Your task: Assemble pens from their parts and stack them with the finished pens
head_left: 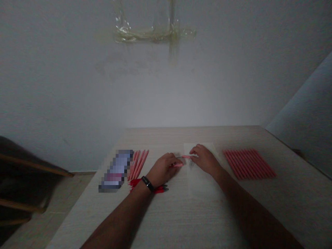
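Observation:
My left hand (164,168), with a dark band on its wrist, is closed on a pink pen barrel (178,165) at the middle of the table. Facing it, my right hand (204,159) pinches a shorter pink pen piece (186,156) between thumb and fingers. A thin grey piece sticks out of this toward my left hand; whether it touches the left fingers I cannot tell. Under my right hand lies a pale sheet (202,186), with a small cluster of fine dark bits (191,163) on it. Red pen parts with dark ends (161,190) lie below my left wrist, partly hidden by it.
To the right, several pink pens (249,164) lie in a neat slanted row. A few more pink pens (141,164) lie at the left, beside a pixelated phone-like object (116,171). Behind the wooden table (166,218) stands a wall with tape (155,35).

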The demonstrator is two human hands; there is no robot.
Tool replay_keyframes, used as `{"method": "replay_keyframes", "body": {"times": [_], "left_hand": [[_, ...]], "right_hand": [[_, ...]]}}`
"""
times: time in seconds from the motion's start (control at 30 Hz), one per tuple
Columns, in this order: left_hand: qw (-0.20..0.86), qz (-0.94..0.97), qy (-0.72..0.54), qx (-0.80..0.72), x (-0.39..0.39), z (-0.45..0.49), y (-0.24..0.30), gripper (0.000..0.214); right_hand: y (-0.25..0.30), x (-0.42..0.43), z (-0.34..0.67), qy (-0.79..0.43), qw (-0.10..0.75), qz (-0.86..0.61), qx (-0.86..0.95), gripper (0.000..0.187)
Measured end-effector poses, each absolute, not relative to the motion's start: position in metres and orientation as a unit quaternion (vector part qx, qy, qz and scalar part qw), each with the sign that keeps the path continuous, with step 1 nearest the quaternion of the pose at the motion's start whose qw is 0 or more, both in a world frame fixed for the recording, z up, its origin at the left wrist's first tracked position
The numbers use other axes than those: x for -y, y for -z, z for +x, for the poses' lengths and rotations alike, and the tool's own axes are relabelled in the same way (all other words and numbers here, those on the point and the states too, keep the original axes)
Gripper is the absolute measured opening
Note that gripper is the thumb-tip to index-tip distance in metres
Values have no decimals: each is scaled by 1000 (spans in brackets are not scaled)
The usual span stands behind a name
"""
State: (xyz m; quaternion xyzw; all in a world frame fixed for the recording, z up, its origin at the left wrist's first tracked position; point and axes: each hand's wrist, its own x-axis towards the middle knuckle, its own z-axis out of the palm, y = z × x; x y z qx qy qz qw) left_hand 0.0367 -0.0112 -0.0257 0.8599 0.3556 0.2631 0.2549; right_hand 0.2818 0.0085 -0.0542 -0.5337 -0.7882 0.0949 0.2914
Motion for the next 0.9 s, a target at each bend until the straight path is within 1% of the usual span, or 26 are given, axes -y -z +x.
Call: {"method": "replay_keyframes", "body": {"times": [0.07,0.17,0.3,0.37,0.47,0.77,0.9], "left_hand": [[241,882,-220,-341,12,40,29,19],[234,890,-192,-342,12,42,31,23],[224,880,-208,-364,10,38,29,23],[206,867,-225,-395,7,34,29,18],[175,848,-231,-443,1,30,33,20],[118,832,-216,-497,-10,31,41,15],[97,820,-197,-528,-12,28,43,14]], "right_hand": [[56,-8,282,-91,274,-533,795,2],[57,-7,281,-87,263,-531,801,4],[55,-7,280,-85,261,-531,802,6],[54,-7,280,-83,261,-535,799,6],[51,-7,280,-79,259,-538,798,6],[53,-5,281,-82,243,-535,805,6],[47,-3,276,-87,256,-526,806,4]]}}
